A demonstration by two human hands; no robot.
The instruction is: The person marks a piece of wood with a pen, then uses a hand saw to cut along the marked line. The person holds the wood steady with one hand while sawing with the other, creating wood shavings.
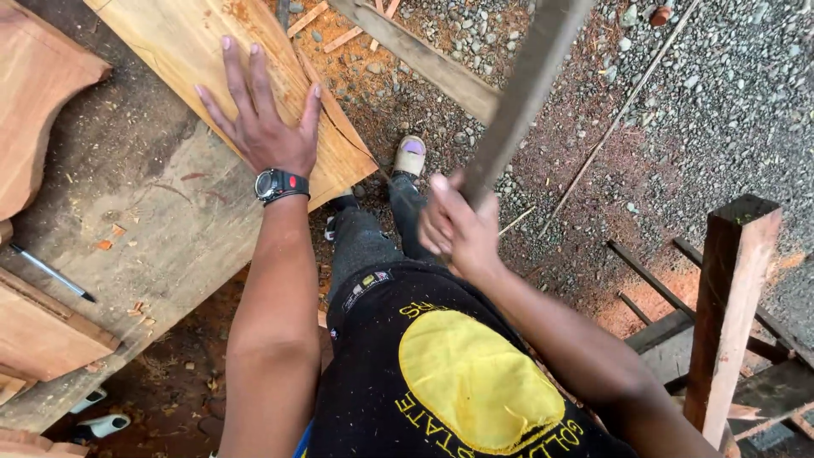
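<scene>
Pale plank [212, 59] flat across grey bench [144, 246], pinned under left hand [263, 119], fingers spread, palm down. Long dark blade [517, 93] raised blurred over gravel [721, 102], right hand [458, 229] clenched around its lower end. Pen [52, 273] on bench, well apart from plank

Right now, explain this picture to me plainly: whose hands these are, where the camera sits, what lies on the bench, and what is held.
One picture, from a camera worn on a person's head, looking down past their dark shirt and legs to gravel. The left hand, with a wristwatch, lies flat, fingers spread, on a pale wooden board. The board rests on a worn workbench, where a pen also lies. The right hand grips a long dark flat tool, blurred; its kind is unclear.
</scene>
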